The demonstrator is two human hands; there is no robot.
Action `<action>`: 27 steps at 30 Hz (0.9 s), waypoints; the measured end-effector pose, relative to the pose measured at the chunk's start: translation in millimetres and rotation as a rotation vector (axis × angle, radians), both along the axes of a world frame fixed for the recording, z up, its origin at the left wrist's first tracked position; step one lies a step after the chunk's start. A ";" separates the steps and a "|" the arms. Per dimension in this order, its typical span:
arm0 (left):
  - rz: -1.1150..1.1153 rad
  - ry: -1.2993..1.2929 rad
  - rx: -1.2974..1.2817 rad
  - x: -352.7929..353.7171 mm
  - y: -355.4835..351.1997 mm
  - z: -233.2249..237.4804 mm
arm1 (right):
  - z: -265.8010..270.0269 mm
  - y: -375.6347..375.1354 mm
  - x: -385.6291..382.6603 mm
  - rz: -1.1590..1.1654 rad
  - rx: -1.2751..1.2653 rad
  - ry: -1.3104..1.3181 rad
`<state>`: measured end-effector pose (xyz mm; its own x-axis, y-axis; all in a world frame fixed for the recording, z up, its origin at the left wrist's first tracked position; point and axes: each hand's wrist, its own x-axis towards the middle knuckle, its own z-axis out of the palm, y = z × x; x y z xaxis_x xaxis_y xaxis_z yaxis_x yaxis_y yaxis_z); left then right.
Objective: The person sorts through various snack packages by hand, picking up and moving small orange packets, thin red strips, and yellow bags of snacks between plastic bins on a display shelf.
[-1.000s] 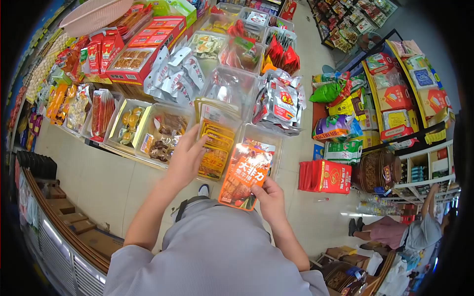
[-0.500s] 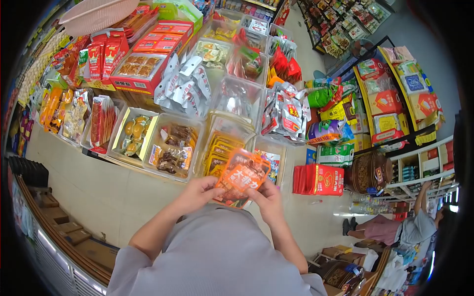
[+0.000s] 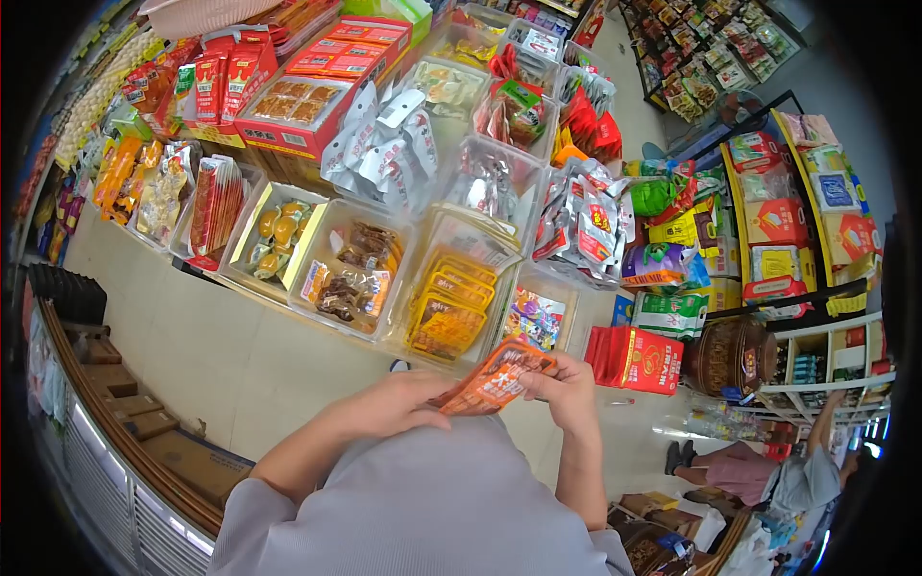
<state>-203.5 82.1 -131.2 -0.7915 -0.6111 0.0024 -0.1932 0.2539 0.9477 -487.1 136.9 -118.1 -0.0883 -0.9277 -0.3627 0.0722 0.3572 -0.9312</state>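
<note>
An orange-red snack packet (image 3: 495,380) with white lettering is held low in front of my body, tilted with its printed face partly upward. My right hand (image 3: 565,392) pinches its right end, thumb on the front. At the opposite end my left hand (image 3: 408,398) grips the lower left edge, its fingertips partly hidden by the packet. Just beyond the hands, a clear bin (image 3: 399,338) contains a stack of yellow packets (image 3: 447,307). Beside it lie colourful small packets (image 3: 534,317) in another bin.
Clear bins of wrapped snacks cover the display, including brown snack packs (image 3: 351,278) and silver pouches (image 3: 584,223). Red bags (image 3: 634,357) and a brown jar (image 3: 718,357) stand at right. Cardboard boxes (image 3: 197,468) line the lower left. Another person (image 3: 802,470) is at far right.
The packet has tipped flatter and shifted slightly right and down, still in both hands. The view has turned, so the display sits a little further right.
</note>
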 end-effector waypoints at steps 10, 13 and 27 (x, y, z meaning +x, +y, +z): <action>-0.016 0.031 0.152 -3.9 -1.0 -9.4 | -1.1 3.3 0.6 -0.023 -0.016 -0.072; 0.049 0.010 0.212 -8.1 -1.8 -2.1 | -4.1 6.4 -3.0 -0.071 -0.093 -0.076; 0.414 -0.152 -0.447 9.1 -57.4 -25.7 | 17.8 -2.3 -5.8 -0.512 -0.419 0.149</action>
<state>-194.4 24.7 -156.9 -0.5014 -0.8329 0.2343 -0.4845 0.4946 0.7215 -492.8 134.7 -100.4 -0.5754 -0.8150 0.0687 -0.0034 -0.0816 -0.9967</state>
